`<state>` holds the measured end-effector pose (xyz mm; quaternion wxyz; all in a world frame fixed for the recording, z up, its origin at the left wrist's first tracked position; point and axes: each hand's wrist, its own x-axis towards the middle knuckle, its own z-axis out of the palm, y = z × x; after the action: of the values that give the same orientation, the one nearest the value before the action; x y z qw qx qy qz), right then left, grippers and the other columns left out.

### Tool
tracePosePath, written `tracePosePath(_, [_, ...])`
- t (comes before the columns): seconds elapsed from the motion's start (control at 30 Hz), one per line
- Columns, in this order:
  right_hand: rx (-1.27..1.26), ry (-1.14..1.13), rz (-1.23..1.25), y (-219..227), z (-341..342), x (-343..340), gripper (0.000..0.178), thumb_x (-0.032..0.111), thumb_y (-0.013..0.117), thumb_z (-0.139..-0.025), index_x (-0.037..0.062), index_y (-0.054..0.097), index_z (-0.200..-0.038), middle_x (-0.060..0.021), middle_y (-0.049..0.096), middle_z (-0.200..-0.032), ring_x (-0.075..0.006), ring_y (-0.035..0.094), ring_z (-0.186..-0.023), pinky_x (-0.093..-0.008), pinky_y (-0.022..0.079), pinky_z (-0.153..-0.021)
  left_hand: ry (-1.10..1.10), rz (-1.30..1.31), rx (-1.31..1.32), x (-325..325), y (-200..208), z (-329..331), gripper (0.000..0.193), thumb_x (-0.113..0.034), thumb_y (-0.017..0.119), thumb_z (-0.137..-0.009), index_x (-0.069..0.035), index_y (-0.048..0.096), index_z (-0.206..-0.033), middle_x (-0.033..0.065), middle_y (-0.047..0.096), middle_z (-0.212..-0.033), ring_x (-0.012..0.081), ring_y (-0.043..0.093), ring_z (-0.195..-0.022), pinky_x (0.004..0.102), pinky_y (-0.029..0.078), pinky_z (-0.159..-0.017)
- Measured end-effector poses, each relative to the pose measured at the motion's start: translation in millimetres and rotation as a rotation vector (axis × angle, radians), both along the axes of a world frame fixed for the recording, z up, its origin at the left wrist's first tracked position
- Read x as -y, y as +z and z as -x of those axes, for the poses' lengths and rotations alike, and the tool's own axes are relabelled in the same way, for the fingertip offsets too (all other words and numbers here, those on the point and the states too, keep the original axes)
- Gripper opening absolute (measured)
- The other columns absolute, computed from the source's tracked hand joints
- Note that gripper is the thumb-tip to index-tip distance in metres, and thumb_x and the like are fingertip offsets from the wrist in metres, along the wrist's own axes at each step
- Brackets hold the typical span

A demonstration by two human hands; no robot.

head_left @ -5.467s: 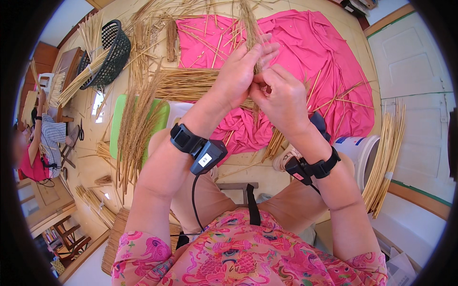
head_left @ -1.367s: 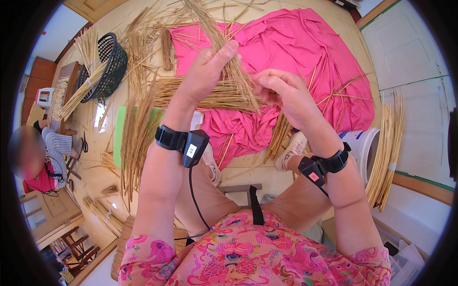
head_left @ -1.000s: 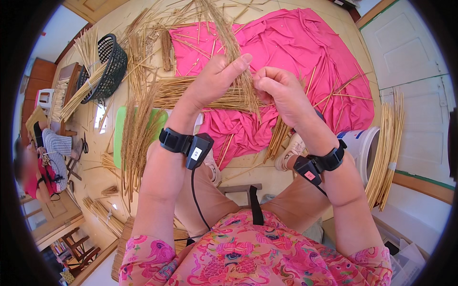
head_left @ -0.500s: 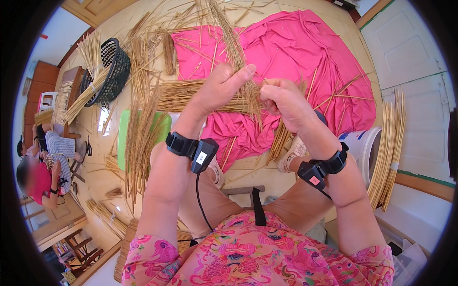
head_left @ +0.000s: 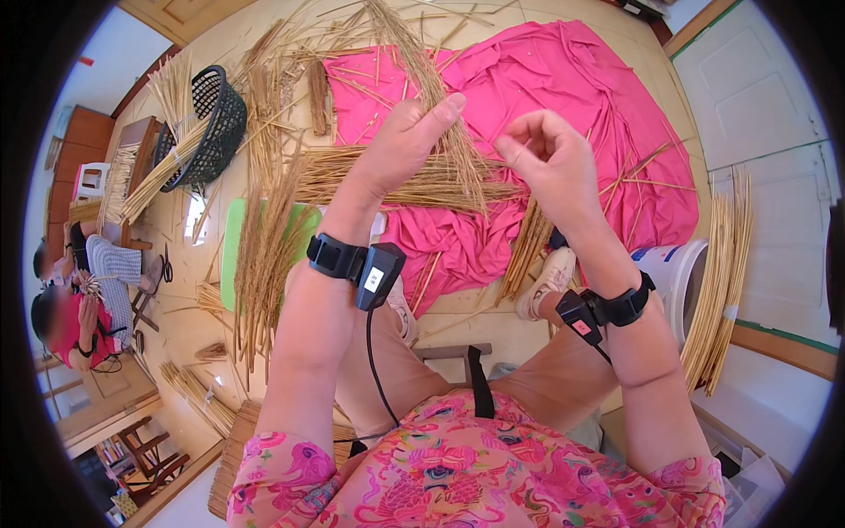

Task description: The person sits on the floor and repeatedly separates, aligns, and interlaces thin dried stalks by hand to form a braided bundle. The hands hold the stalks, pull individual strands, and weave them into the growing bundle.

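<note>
My left hand point(head_left: 400, 150) is closed round a slim bunch of dried grass stalks point(head_left: 422, 75), whose feathery ends hang below the fist and whose stems reach away over the cloth. To its right, apart from the bunch, my right hand point(head_left: 559, 167) is raised with thumb and fingertips curled in a pinch. Anything between those fingertips is too small to make out. Beneath both hands a thick pile of stalks point(head_left: 343, 180) lies crosswise, partly over a crumpled pink cloth point(head_left: 537, 79). More feathery grass point(head_left: 268, 255) rests across a green surface point(head_left: 230, 264) to the left.
At far left stands a dark openwork basket point(head_left: 224, 132) with tied pale stalks point(head_left: 172, 97). On the right, a white bucket point(head_left: 656, 264) sits beside an upright stalk bundle point(head_left: 717, 290). Another person point(head_left: 84, 321) sits at the left edge. Loose stems litter the tiled floor.
My right hand has drawn up and to the right, away from the bunch, and its fingers have loosened from a tight fist. My left hand has risen slightly, still gripping the stalks.
</note>
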<state>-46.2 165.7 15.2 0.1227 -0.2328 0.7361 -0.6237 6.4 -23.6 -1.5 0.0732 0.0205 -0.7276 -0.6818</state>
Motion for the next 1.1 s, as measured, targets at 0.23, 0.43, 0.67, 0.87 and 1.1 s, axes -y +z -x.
tracePosePath(0.23, [-0.205,0.128,-0.023,2,-17,6,0.011,0.005,0.069,-0.074,0.0014,0.061,-0.08,-0.0014,0.057,-0.073,-0.0067,0.045,-0.055,-0.0229,0.039,-0.051,0.0,0.149,0.02,-4,-3,-1,0.048,-0.033,0.052,-0.095,-0.005,0.049,-0.057,-0.0063,0.034,-0.053,0.0054,0.031,-0.052,0.0291,0.027,-0.044])
tracePosePath(0.43, [-0.202,0.067,-0.038,-2,-17,9,0.012,0.006,0.068,-0.073,-0.0001,0.062,-0.082,-0.0045,0.061,-0.074,-0.0077,0.052,-0.056,-0.0227,0.042,-0.052,0.035,0.16,-0.021,-12,-2,1,0.053,-0.036,0.053,-0.094,-0.001,0.047,-0.055,-0.0039,0.032,-0.051,0.0076,0.03,-0.05,0.031,0.026,-0.042])
tracePosePath(0.67, [-0.205,0.028,-0.035,3,-15,8,0.012,0.006,0.067,-0.073,0.0006,0.062,-0.083,-0.0044,0.061,-0.072,-0.0076,0.052,-0.057,-0.022,0.043,-0.053,0.073,0.282,-0.072,-13,-7,4,0.058,-0.036,0.053,-0.094,0.004,0.044,-0.053,0.0036,0.027,-0.048,0.0122,0.028,-0.047,0.0351,0.026,-0.041])
tracePosePath(0.87, [-0.277,0.045,-0.058,-3,-14,10,0.012,0.006,0.067,-0.073,0.0004,0.062,-0.083,-0.0043,0.062,-0.073,-0.0087,0.053,-0.058,-0.0234,0.044,-0.055,0.106,0.322,-0.105,-15,-13,6,0.059,-0.037,0.053,-0.093,0.005,0.043,-0.054,0.005,0.027,-0.048,0.0139,0.028,-0.046,0.0371,0.026,-0.04])
tracePosePath(1.1, [-0.169,0.048,-0.101,0,-13,9,0.014,0.008,0.067,-0.074,-0.0015,0.064,-0.084,-0.0065,0.064,-0.072,-0.0093,0.055,-0.059,-0.0237,0.046,-0.056,0.111,0.278,-0.06,-18,-9,5,0.058,-0.037,0.053,-0.093,0.005,0.043,-0.055,0.0062,0.027,-0.047,0.0149,0.028,-0.045,0.0376,0.026,-0.041])
